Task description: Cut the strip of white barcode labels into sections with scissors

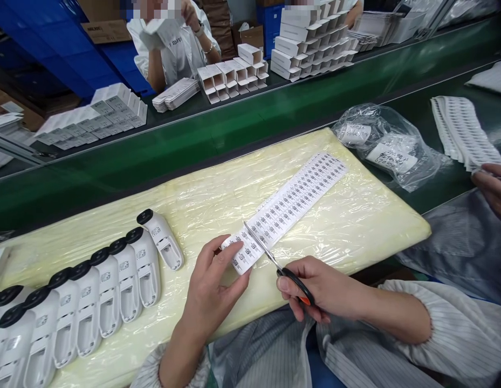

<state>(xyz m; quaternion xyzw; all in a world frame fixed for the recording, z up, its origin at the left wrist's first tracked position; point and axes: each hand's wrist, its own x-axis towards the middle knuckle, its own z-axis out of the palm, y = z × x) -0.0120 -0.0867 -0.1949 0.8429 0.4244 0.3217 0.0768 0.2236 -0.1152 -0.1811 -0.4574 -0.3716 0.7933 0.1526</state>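
Note:
A long sheet of small printed labels (293, 196) lies across the plastic-wrapped yellow foam pad (218, 188). My left hand (212, 288) pinches the near end of the sheet between thumb and fingers. My right hand (318, 288) grips black-handled scissors (263, 249), whose blades cross the sheet just right of my left fingers. A row of several white handheld devices with black round caps (96, 288) lies side by side on the pad to the left of my left hand.
A green conveyor belt (161, 153) runs behind the pad. A clear plastic bag with paper slips (385, 143) and more label sheets (460, 129) lie at right, near another person's hand (493, 186). Across the belt a seated person handles white boxes (234, 75).

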